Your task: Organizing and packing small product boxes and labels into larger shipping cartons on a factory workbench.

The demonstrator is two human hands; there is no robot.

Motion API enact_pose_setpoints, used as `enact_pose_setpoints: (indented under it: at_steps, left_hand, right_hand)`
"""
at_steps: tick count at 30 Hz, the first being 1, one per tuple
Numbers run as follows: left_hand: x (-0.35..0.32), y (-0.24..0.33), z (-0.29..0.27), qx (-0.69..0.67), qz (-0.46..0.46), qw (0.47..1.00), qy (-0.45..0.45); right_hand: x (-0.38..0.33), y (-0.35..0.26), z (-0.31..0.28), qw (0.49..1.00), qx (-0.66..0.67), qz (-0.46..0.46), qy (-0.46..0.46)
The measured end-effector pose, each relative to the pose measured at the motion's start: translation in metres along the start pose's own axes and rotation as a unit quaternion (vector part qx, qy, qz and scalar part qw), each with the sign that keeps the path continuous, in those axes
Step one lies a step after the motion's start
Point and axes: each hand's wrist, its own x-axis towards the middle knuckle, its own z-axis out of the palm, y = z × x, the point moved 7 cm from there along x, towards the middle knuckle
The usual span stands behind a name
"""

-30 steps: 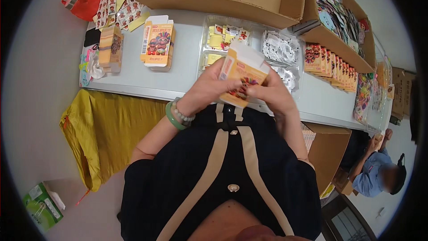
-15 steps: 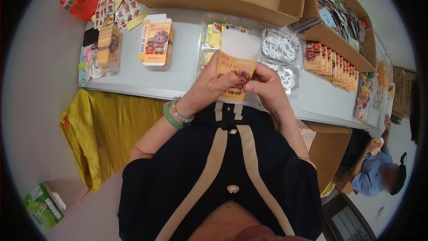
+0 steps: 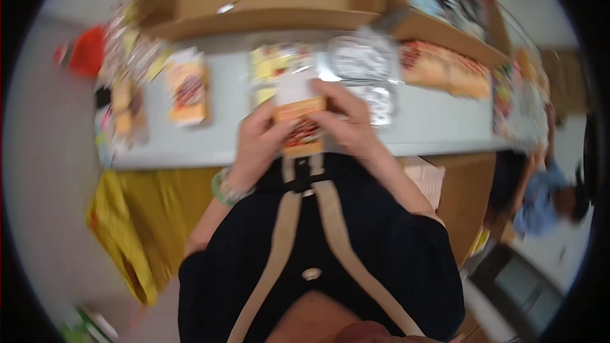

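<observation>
A small orange printed packet (image 3: 300,128) is held upright at chest height, just over the near edge of the pale table (image 3: 438,124), its long axis running away from the body. It is clasped between 2 hands. The left hand (image 3: 259,143) is wrapped on its left side, fingers curled and pinching the lower half. The right hand (image 3: 348,119) is laid over the top right, fingers pressed against the pale upper flap. Both hands are equally close; motion blur hides the fingertips.
</observation>
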Motion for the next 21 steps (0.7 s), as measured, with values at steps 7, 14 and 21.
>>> enact_pose_setpoints:
  at_steps: [7, 14, 21]
  left_hand:
    - [-0.011, -0.01, -0.003, 0.001, -0.043, 0.999, -0.031]
    - [-0.017, -0.015, -0.011, 0.001, 0.059, 0.998, 0.031]
    - [-0.021, -0.013, -0.005, 0.143, 0.039, 0.988, -0.044]
  right_hand:
    - [0.003, -0.016, -0.005, 0.997, 0.056, 0.049, 0.032]
    - [-0.004, -0.006, -0.004, 0.991, 0.072, 0.076, -0.078]
    - [-0.006, -0.012, -0.002, 0.984, -0.056, 0.058, -0.159]
